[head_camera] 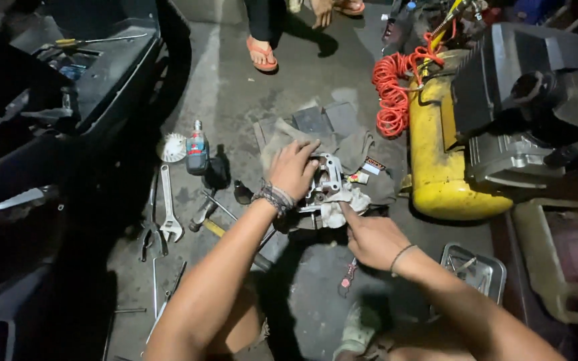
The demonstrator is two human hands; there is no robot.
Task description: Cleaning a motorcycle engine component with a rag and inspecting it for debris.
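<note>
A grey metal engine part (pixel 327 179) lies on a dirty cloth (pixel 356 150) on the concrete floor. My left hand (pixel 293 168), with bead bracelets at the wrist, rests on top of the part and grips its left side. My right hand (pixel 371 235) presses a crumpled white rag (pixel 340 206) against the part's lower edge with the forefinger stretched out. Both forearms reach in from the bottom of the view.
Adjustable wrench (pixel 168 212), pliers (pixel 148 234), hammer (pixel 203 215) and a small bottle (pixel 197 150) lie left. A yellow compressor tank (pixel 436 160) with a red coiled hose (pixel 392 87) stands right. A metal tray (pixel 474 267) sits lower right. Another person's sandalled foot (pixel 261 53) is at top.
</note>
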